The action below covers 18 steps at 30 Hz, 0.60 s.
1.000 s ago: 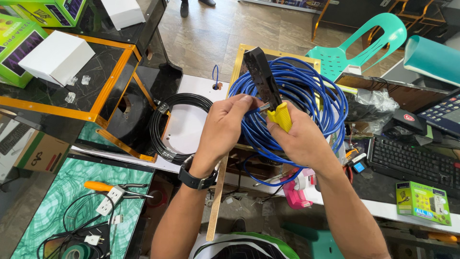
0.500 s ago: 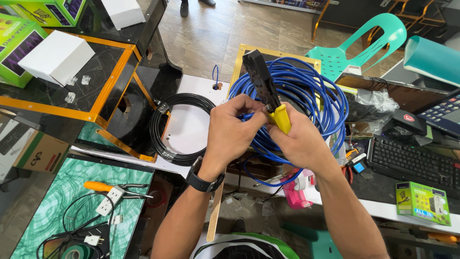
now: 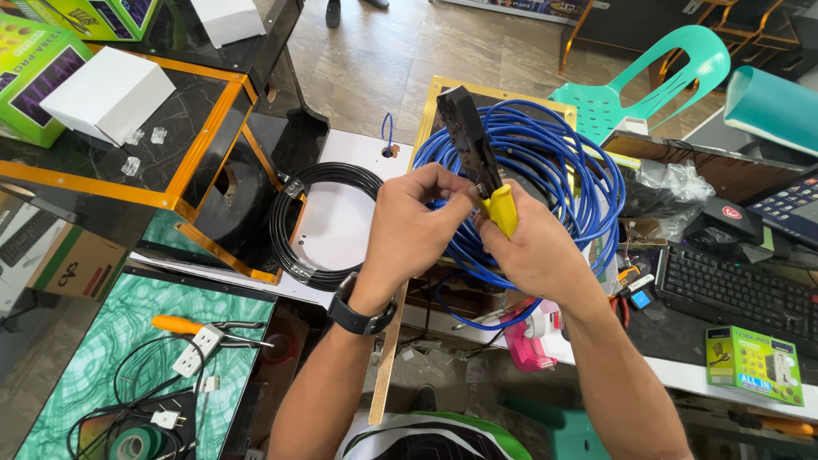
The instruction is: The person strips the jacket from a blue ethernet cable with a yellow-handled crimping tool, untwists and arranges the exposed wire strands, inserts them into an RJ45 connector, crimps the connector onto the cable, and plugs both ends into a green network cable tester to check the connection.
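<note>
Cluttered workbench | crimping tool gripped by right hand | left hand fingers touching it

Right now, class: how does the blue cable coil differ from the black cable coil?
The blue coil is loose, with many spread loops; the black coil is tight and neat. The blue coil looks wider than the black coil. The blue coil lies behind the left hand and right hand, which hold a yellow-handled tool; the black coil lies untouched. Both are round coils lying flat.

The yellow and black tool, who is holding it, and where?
The right hand grips the crimping tool by its yellow handle; the left hand pinches near its middle, by the blue cable.
</note>
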{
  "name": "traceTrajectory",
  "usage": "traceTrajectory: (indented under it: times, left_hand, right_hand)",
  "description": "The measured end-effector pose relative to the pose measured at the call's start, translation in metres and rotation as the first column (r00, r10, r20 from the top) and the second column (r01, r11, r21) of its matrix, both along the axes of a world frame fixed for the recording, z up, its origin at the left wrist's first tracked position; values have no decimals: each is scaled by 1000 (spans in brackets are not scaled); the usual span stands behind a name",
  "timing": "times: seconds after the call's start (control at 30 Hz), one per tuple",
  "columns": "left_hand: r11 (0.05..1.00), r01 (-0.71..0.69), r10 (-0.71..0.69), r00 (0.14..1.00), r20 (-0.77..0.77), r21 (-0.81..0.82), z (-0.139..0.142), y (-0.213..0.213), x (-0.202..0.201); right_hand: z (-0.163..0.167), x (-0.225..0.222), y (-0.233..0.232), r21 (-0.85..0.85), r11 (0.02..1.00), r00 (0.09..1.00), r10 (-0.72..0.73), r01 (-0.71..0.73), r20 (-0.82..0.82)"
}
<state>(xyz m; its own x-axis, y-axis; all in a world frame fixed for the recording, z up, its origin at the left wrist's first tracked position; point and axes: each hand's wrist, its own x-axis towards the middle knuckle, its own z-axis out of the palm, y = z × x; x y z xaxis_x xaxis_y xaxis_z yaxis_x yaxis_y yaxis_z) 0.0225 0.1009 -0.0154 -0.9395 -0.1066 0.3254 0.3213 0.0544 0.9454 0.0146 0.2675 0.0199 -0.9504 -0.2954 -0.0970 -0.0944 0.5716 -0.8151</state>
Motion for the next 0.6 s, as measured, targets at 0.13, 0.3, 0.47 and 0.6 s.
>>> traceTrajectory:
  times: [0.13,0.3,0.47,0.6]
  left_hand:
    - [996,84,-86,995,45,31,1,-10,0]
    - [983,185,-185,983,-21,7,5,-20,6]
    - [983,157,-149,985,87,-100,8,-13,14]
    - [982,132,-124,990,67,-132,6,-12,14]
  right_hand:
    - [-1,2,2,-54,998,999,28,-29,-24]
    - [-8,2,6,-141,976,968,136,-168,-213]
    - [-12,1,8,-101,988,983,103,-120,-152]
    - [-14,1,9,-99,988,982,106,-122,-158]
